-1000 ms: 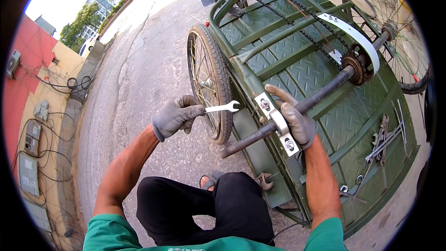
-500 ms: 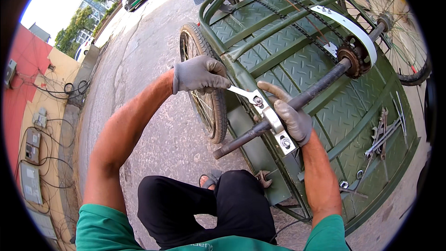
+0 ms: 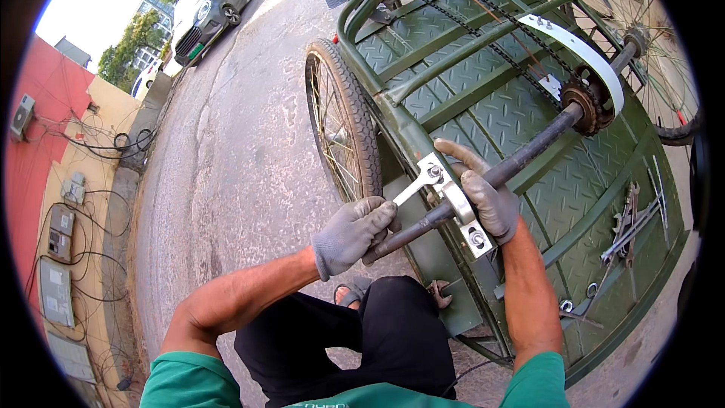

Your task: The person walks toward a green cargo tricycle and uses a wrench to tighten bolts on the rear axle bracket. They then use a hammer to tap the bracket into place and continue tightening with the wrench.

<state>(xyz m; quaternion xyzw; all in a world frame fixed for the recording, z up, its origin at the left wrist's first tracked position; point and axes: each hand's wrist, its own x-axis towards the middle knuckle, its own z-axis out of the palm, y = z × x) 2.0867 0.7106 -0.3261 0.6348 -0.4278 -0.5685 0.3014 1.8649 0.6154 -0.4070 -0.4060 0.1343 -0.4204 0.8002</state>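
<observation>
Turning the flat silver steel wrench (image 3: pixel 408 187) goes best with its head kept square on the small bolt (image 3: pixel 434 172) of the silver metal bracket (image 3: pixel 453 200). The grey-gloved left hand (image 3: pixel 351 233), at seven o'clock from the bolt, is closed on the handle; the grey-gloved right hand (image 3: pixel 483 193), at three o'clock, wraps the dark steel axle (image 3: pixel 529 147). Whether the bolt is loose, I cannot tell.

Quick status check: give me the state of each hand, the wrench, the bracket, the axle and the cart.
left hand: gloved, gripping the wrench handle
right hand: gloved, wrapped around the axle beside the bracket
wrench: seated on the bracket's upper bolt
bracket: clamped across the axle, both bolts in place
axle: dark, sprocket and chain fitted
cart: tipped on its side, underside exposed
</observation>
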